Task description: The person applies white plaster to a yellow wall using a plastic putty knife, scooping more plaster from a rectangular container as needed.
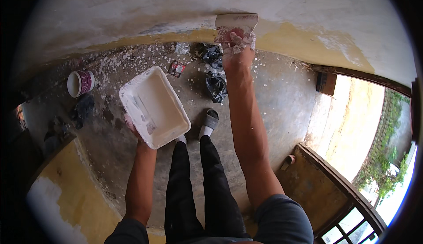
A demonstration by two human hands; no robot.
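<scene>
My right hand [238, 46], coated in white paste, reaches far forward with its fingers closed around a wide putty knife [237, 21]. The blade lies against the wall [145, 4], where white filler covers part of a yellow coat. At its left edge, my left hand [131, 124] grips a white rectangular plastic tub [176, 98], holding it tilted over the floor. White filler is smeared inside the tub and along its rim. Most of the left hand's fingers are hidden by the tub.
A white and purple bucket [80, 83] lies on the splattered concrete floor [277, 98]. Black plastic bags [216, 86] and a small red packet [176, 68] lie ahead of my feet. To the right, an open doorway [348, 116] leads outside; a half-yellow wall [72, 195] stands at lower left.
</scene>
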